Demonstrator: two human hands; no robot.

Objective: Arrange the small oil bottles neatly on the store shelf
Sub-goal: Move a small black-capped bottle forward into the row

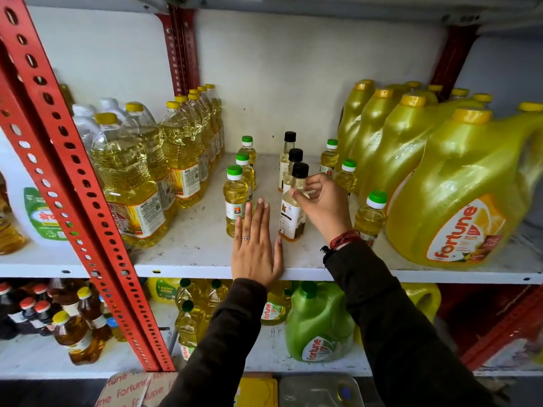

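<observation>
Small oil bottles stand in rows on the white shelf [188, 254]. Three green-capped bottles [235, 198] line up on the left, three black-capped ones in the middle, three more green-capped bottles [370, 214] on the right. My right hand [321, 201] grips the neck of the front black-capped bottle [292, 218], which stands on the shelf. My left hand [255, 248] lies flat on the shelf, fingers together, palm down, just in front of the nearest left green-capped bottle and beside the black-capped one.
Large clear oil bottles with yellow caps [132, 183] crowd the shelf's left side. Big yellow jugs [458, 195] fill the right. A red perforated upright [73, 177] crosses the left foreground. The lower shelf holds a green jug [318, 324] and more bottles.
</observation>
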